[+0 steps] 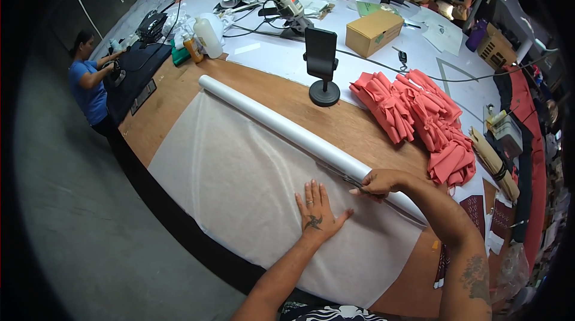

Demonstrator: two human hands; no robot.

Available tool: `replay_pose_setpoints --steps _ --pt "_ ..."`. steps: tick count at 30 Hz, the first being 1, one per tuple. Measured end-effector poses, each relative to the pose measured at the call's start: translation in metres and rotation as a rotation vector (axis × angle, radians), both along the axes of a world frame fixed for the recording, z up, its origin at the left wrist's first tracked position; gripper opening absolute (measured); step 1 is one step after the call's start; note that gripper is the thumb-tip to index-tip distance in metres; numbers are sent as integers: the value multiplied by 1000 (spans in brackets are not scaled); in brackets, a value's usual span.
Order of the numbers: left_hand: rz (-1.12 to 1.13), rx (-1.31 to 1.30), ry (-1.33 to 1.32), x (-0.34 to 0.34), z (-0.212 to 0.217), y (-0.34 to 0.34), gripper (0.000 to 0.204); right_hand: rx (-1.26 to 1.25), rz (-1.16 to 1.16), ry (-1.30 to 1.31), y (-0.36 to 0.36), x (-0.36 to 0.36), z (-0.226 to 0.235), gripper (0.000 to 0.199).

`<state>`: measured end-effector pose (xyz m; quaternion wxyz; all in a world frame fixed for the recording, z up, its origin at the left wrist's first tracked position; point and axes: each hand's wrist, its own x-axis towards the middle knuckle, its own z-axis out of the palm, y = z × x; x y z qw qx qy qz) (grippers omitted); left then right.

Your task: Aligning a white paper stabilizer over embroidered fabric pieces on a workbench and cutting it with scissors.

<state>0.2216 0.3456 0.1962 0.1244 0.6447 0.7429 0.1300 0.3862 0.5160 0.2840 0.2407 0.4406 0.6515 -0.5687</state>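
Note:
A sheet of thin, whitish, see-through material [239, 177] lies spread over the brown wooden table. Along its far side runs a white roll [281, 123], slanting from upper left to lower right. My left hand [317, 215] presses flat on the sheet, fingers stretched and thumb out. Close to the right part of the roll, my right hand [378, 183] is closed around a pair of scissors [351, 182]. The blades point left along the roll's near edge; the handles are mostly hidden in my fingers.
Beyond the roll stands a phone on a round-based holder [324, 93]. Bundles of coral fabric [419, 117] lie at right, near a cardboard box [374, 32]. A cutting machine [290, 9] and bottles [208, 38] are farther back. A person in blue [88, 84] works at left.

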Motion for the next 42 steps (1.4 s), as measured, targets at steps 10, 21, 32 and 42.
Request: replay_pose_setpoints --steps 10,21,32,42 --pt "-13 -15 -5 -2 2 1 111 -8 7 13 11 -30 -8 61" --pt "-32 -52 -6 -2 4 0 111 -56 7 47 22 -66 -16 62" --pt "0 -12 -100 -19 8 6 105 -54 40 2 38 -100 -15 52" --pt "76 -121 89 -208 4 75 103 -84 -80 -46 33 -124 5 58"
